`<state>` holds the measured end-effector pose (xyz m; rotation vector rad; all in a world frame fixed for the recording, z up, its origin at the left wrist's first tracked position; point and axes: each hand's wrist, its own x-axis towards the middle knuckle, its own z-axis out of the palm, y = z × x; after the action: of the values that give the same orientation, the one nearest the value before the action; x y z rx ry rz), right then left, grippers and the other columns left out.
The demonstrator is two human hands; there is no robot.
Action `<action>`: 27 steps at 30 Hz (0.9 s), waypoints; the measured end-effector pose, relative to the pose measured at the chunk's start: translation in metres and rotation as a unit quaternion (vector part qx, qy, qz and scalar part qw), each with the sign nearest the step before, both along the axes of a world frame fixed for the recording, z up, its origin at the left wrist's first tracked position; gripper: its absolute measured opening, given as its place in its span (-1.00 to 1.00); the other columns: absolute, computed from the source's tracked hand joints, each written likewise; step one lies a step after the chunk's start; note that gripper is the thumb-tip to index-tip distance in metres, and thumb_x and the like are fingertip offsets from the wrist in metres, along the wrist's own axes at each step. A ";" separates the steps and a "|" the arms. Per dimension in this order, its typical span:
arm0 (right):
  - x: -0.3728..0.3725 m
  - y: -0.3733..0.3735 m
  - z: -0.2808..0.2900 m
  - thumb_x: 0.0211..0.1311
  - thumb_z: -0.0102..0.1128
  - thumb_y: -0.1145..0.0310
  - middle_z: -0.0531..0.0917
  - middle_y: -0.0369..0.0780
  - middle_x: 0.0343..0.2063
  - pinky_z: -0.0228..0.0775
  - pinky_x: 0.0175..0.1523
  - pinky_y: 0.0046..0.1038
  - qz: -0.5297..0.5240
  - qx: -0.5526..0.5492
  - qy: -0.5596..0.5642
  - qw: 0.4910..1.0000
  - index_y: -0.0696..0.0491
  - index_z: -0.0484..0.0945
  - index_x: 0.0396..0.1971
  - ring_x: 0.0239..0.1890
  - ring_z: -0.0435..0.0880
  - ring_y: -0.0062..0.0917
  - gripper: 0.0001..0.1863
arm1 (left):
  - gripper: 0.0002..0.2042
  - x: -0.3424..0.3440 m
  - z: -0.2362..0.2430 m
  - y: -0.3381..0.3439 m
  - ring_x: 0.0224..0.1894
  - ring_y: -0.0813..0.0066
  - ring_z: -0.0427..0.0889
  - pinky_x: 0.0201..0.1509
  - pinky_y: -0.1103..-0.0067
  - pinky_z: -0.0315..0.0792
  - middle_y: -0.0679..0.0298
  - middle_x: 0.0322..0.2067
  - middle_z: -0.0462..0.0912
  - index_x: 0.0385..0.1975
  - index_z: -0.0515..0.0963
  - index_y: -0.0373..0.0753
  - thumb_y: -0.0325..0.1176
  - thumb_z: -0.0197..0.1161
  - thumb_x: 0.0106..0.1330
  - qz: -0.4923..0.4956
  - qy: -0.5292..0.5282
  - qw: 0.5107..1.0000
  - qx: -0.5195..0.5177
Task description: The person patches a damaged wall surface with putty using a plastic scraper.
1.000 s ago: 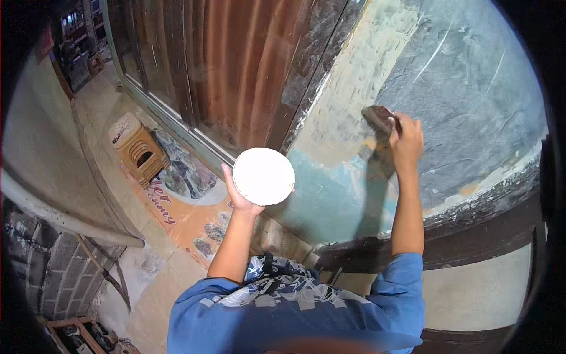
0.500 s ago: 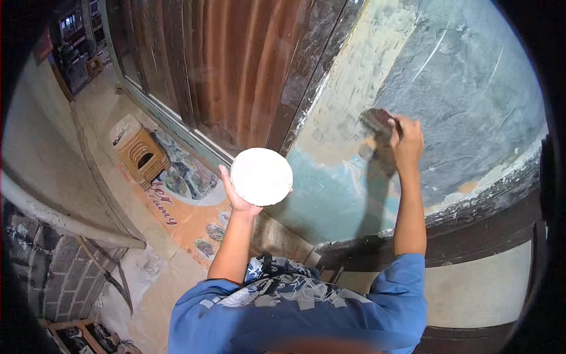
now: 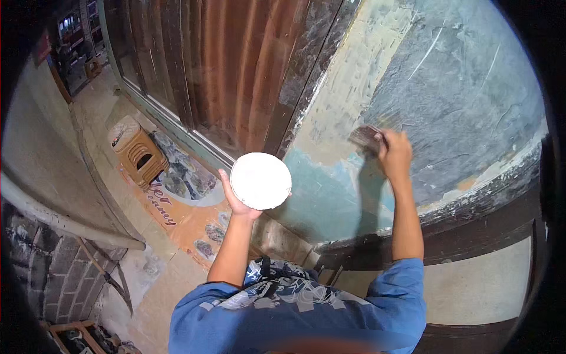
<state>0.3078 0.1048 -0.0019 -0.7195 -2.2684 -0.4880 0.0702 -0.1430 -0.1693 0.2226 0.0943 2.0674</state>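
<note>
My left hand (image 3: pixel 239 200) is wrapped round a white round container (image 3: pixel 260 180), held upright in front of the wall, its top showing plain white. My right hand (image 3: pixel 396 154) grips a flat dark tool (image 3: pixel 368 135), a scraper or brush, slightly blurred, against the patchy painted wall (image 3: pixel 448 100). Around the tool the wall shows grey, a pale cream band running upward and a pale blue-green patch below, with my arm's shadow falling there.
A glazed door frame (image 3: pixel 277 118) with brown curtain stands left of the wall. Stacked tan plastic stools (image 3: pixel 144 162) rest on an orange printed sheet (image 3: pixel 171 209). Further left are a pale curved wall (image 3: pixel 47 135), grey brickwork (image 3: pixel 56 283), a hose and a wooden crate (image 3: pixel 79 336).
My right hand with the dark tool has moved down and to the left along the wall. My left hand and the container have dropped very slightly.
</note>
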 end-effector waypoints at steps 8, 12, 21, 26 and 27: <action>-0.009 0.007 0.028 0.16 0.30 0.36 0.69 -0.26 -0.29 0.41 -0.12 -0.25 -0.042 0.029 0.104 0.993 -0.02 0.65 -0.21 -0.20 0.56 -0.24 -0.81 | -0.11 0.004 0.004 -0.005 0.14 -0.20 0.50 0.02 -0.32 0.41 0.01 0.22 0.44 0.30 0.32 -0.20 0.50 -0.23 0.27 0.010 0.003 1.000 -0.026; -0.007 -0.001 0.002 0.15 0.30 0.41 0.69 -0.27 -0.28 0.40 -0.14 -0.22 -0.024 0.011 0.037 0.999 -0.05 0.65 -0.20 -0.19 0.56 -0.23 -0.80 | -0.10 0.001 -0.007 -0.008 0.18 -0.20 0.47 0.03 -0.35 0.39 0.02 0.26 0.41 0.31 0.31 -0.18 0.51 -0.22 0.26 0.026 -0.040 0.998 -0.038; -0.008 -0.002 0.049 0.29 0.25 0.28 0.66 -0.04 -0.30 0.44 -0.14 -0.26 0.018 -0.075 0.200 0.977 0.07 0.64 -0.13 -0.28 0.60 -0.16 -0.77 | -0.07 0.007 -0.005 0.002 0.16 -0.26 0.47 -0.01 -0.40 0.36 0.01 0.25 0.40 0.33 0.30 -0.15 0.55 -0.25 0.22 0.019 0.005 0.999 -0.051; 0.006 -0.010 0.033 0.37 0.22 0.36 0.68 -0.27 -0.28 0.45 -0.15 -0.59 0.136 -0.385 0.254 0.877 0.18 0.58 -0.09 -0.24 0.60 -0.70 -0.76 | -0.06 0.014 -0.007 0.012 0.18 -0.24 0.46 0.01 -0.37 0.37 -0.02 0.27 0.38 0.34 0.28 -0.19 0.55 -0.29 0.23 0.002 0.006 0.999 -0.043; 0.004 -0.010 0.014 0.36 0.20 0.45 0.68 -0.24 -0.25 0.47 -0.14 -0.61 0.168 -0.477 0.297 0.810 0.17 0.52 0.02 -0.23 0.62 -0.67 -0.73 | -0.07 0.017 -0.009 0.014 0.18 -0.22 0.47 0.06 -0.30 0.40 -0.02 0.26 0.40 0.32 0.30 -0.20 0.53 -0.30 0.25 0.010 0.021 0.998 -0.061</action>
<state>0.3119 0.0952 0.0125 -0.7452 -1.8419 1.0080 0.0867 -0.1289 -0.1784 0.1907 0.2488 2.0687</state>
